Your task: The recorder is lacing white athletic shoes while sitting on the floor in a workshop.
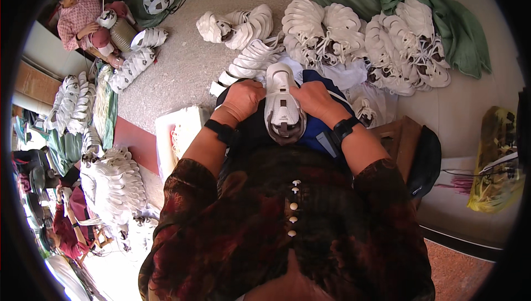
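A white shoe (pixel 285 106) with brown and grey patches lies on my lap, its long axis running away from me. My left hand (pixel 244 99) is closed in a fist against its left side, fingertips curled out of sight. On the opposite side my right hand (pixel 315 99) is closed too, its thumb side touching the shoe's edge. Whether either hand also pinches a lace is hidden. Dark and blue cloth (pixel 323 135) lies beneath the shoe across my legs.
Rows of nested white shoes (pixel 323 30) lie on the floor ahead, by green sacks (pixel 453 30). More shoes (pixel 113 185) are heaped at left. A white box-like container (pixel 182 135) stands left of my knees, a wooden stool (pixel 401 140) right. Co-workers (pixel 88 16) sit at far left.
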Action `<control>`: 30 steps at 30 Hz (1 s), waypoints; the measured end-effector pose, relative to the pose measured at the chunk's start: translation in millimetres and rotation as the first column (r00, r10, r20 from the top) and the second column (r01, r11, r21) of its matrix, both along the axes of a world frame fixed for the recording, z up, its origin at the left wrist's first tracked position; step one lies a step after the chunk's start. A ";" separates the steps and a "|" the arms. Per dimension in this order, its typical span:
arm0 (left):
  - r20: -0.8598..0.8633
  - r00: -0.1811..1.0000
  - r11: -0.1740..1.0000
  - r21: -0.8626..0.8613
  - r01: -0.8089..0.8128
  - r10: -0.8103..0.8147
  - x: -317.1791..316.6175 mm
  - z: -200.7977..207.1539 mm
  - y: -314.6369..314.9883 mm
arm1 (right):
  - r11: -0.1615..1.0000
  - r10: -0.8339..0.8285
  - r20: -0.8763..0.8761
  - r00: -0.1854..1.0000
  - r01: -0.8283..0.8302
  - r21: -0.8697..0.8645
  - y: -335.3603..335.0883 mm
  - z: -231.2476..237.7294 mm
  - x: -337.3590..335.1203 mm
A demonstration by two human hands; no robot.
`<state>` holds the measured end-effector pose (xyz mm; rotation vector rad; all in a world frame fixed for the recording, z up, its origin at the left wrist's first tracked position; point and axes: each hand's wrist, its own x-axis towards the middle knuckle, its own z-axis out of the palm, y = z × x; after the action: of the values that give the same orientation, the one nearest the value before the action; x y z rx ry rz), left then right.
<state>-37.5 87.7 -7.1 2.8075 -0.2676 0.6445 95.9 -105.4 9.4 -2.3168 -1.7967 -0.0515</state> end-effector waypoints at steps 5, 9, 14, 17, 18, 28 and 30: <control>-0.148 0.983 0.941 -0.334 0.053 -0.108 -30.6 -8.9 26.6 | 0.998 -0.053 -0.043 0.998 0.054 0.024 -48.1 9.0 20.5; -0.377 0.914 0.714 -0.597 -0.365 0.151 -107.9 -9.8 70.5 | 0.960 -0.278 -0.118 0.954 0.280 0.005 -120.2 17.6 62.1; -0.418 0.857 0.343 -0.791 -0.506 0.301 -235.0 -50.1 139.4 | 0.888 -0.373 -0.310 0.874 0.433 0.153 -244.5 15.9 131.7; -0.516 0.733 0.296 -0.688 -0.663 0.443 -316.7 -58.0 155.5 | 0.823 -0.461 -0.288 0.839 0.526 0.215 -305.8 11.4 161.0; -0.516 0.714 0.445 -0.560 -0.699 0.472 -339.0 -61.6 160.2 | 0.799 -0.503 -0.224 0.835 0.548 0.247 -321.9 11.6 160.9; -0.720 0.286 0.671 0.325 -0.666 0.632 -436.9 -62.0 139.6 | 0.593 -0.778 -0.343 0.526 0.794 -0.129 -461.2 -35.3 203.4; -0.664 0.476 0.782 0.280 -0.557 0.577 -464.6 -131.1 133.3 | 0.492 -0.834 -0.389 0.392 0.847 -0.202 -537.2 12.1 251.4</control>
<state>-502.1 221.0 -138.2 2.8665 0.8635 -0.4459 347.3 -642.6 21.5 -2.6595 -0.2454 0.2759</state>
